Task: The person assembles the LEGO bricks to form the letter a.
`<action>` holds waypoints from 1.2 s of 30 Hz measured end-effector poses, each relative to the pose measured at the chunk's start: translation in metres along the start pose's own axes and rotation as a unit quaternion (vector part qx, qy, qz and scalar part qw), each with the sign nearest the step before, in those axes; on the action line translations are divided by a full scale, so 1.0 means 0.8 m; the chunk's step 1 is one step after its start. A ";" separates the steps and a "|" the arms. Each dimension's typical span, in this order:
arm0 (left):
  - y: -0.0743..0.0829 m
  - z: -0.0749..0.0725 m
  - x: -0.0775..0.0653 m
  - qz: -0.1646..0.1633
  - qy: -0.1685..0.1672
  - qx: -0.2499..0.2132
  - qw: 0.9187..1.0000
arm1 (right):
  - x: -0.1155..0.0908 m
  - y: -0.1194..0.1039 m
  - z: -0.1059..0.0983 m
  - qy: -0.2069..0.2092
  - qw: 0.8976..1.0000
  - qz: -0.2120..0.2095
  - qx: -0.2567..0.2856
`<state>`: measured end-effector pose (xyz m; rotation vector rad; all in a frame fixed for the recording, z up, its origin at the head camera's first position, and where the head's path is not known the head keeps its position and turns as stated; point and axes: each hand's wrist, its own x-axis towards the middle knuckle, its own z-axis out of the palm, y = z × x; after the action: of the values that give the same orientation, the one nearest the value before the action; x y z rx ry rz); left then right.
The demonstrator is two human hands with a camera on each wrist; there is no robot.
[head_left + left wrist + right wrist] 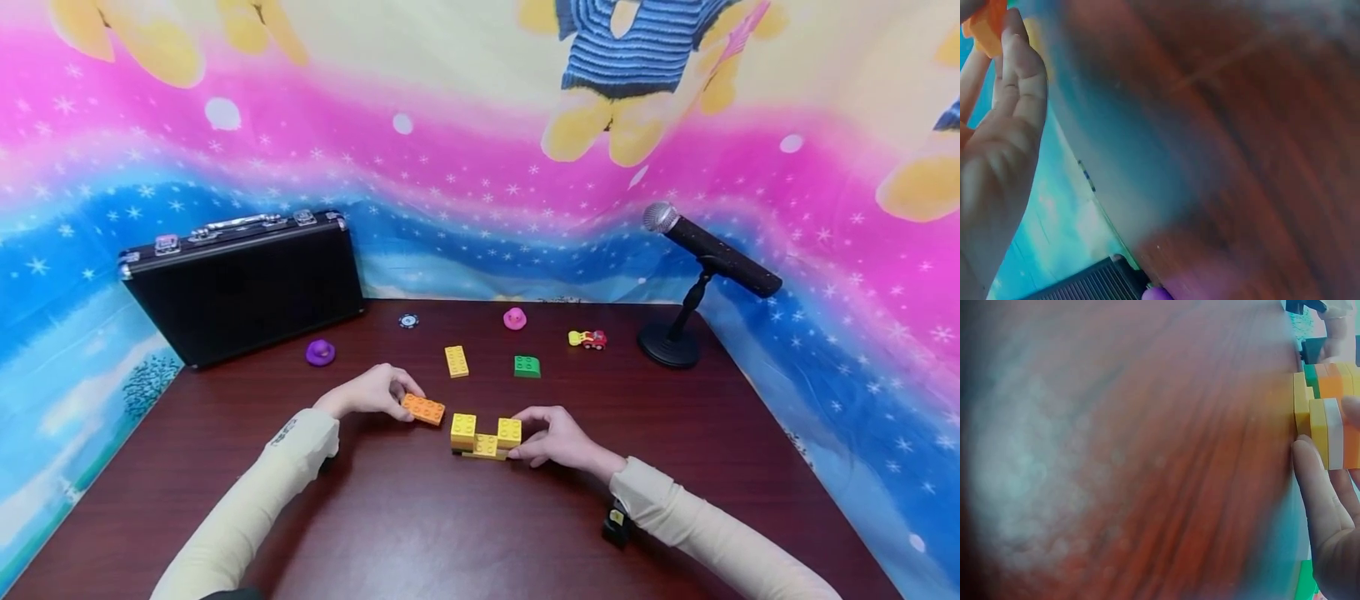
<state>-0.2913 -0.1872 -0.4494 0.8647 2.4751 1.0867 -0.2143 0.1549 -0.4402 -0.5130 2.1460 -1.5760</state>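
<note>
In the head view, my left hand (377,390) pinches an orange toy building brick (423,408) between thumb and fingers. The same orange brick (986,31) shows at the top left of the left wrist view. Just right of it stands a U-shaped assembly of stacked bricks (486,444), mostly yellow, with two raised ends and a low middle. My right hand (557,437) grips its right end. Seen from the right wrist, the assembly (1334,434) has yellow, white, orange and green layers, and a thumb and fingers lie against it.
Behind the hands lie a yellow brick (456,362) and a green brick (527,367). Farther back are a purple duck (320,352), a poker chip (408,321), a pink duck (514,318) and a toy car (588,339). A black case (243,292) and a microphone on a stand (693,275) flank them.
</note>
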 end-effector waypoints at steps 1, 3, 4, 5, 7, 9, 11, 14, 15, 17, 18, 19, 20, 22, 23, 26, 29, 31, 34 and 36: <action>0.000 -0.002 0.000 -0.006 0.015 -0.014 1.000 | 0.002 0.004 -0.001 0.003 1.000 0.001 0.003; 0.002 -0.004 0.000 -0.011 0.046 -0.054 0.997 | 0.006 0.013 -0.002 0.008 1.000 0.001 0.007; 0.004 -0.004 0.001 -0.011 0.062 -0.076 0.995 | 0.008 0.016 -0.003 0.012 1.000 0.002 0.008; 0.007 -0.003 0.002 -0.009 0.078 -0.092 0.993 | 0.010 0.020 -0.003 0.016 1.000 0.004 0.009; 0.017 0.002 0.005 -0.001 0.105 -0.117 0.988 | 0.011 0.023 -0.003 0.022 1.000 0.005 0.010; 0.032 0.009 0.009 0.008 0.122 -0.129 0.984 | 0.011 0.023 -0.003 0.022 1.000 0.005 0.010; 0.050 0.019 0.012 0.013 0.130 -0.123 0.984 | 0.011 0.024 -0.003 0.020 1.000 0.004 0.013; 0.077 0.035 0.016 0.025 0.129 -0.102 0.986 | 0.011 0.024 -0.004 0.016 1.000 0.001 0.018; 0.085 0.040 0.018 0.029 0.129 -0.093 0.987 | 0.011 0.024 -0.004 0.014 1.000 0.000 0.019; 0.099 0.050 0.020 0.035 0.129 -0.079 0.988 | 0.011 0.024 -0.004 0.013 1.000 -0.001 0.020; 0.104 0.055 0.022 0.036 0.131 -0.073 0.988 | 0.011 0.023 -0.004 0.013 1.000 -0.002 0.020; 0.108 0.059 0.023 0.036 0.132 -0.068 0.988 | 0.011 0.023 -0.004 0.012 1.000 -0.002 0.020; 0.111 0.064 0.024 0.036 0.132 -0.063 0.989 | 0.010 0.022 -0.004 0.011 1.000 -0.002 0.019; 0.114 0.071 0.026 0.035 0.131 -0.055 0.989 | 0.010 0.021 -0.004 0.010 1.000 0.000 0.020; 0.114 0.074 0.027 0.037 0.129 -0.050 0.990 | 0.010 0.021 -0.004 0.009 1.000 0.000 0.020; 0.113 0.082 0.029 0.043 0.118 -0.040 0.991 | 0.010 0.021 -0.003 0.006 1.000 0.001 0.024; 0.111 0.087 0.029 0.054 0.113 -0.037 0.991 | 0.010 0.021 -0.004 0.003 1.000 0.001 0.027; 0.111 0.088 0.029 0.058 0.113 -0.038 0.991 | 0.010 0.021 -0.004 0.003 1.000 0.001 0.028; 0.112 0.088 0.028 0.059 0.113 -0.039 0.991 | 0.010 0.021 -0.005 0.002 1.000 0.001 0.026; 0.112 0.088 0.028 0.057 0.110 -0.040 0.991 | 0.010 0.022 -0.006 0.001 1.000 0.000 0.026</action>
<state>-0.2379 -0.0861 -0.4306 0.9163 2.5635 1.3787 -0.2242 0.1596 -0.4565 -0.4940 2.1018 -1.6280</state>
